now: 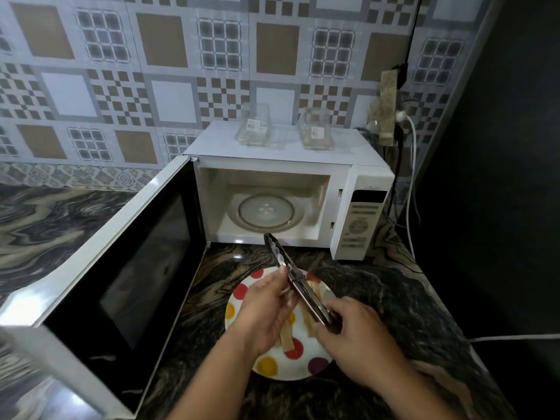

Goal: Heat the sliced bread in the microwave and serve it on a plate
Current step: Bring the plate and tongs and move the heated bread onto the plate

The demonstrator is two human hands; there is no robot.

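Head view: tongs held closed, right hand gripping handle end, left hand pinching mid-arms. Bread strips on plate: probably light, soft, crumbly; lift gently mid-length.

place: home kitchen | signs: patterned wall tiles, marbled countertop, open white microwave

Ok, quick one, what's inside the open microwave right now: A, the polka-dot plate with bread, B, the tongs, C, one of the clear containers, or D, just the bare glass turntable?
D: the microwave cavity holds only the glass turntable; the polka-dot plate with bread strips sits on the counter in front, the tongs are held over it, and the clear containers stand on top.
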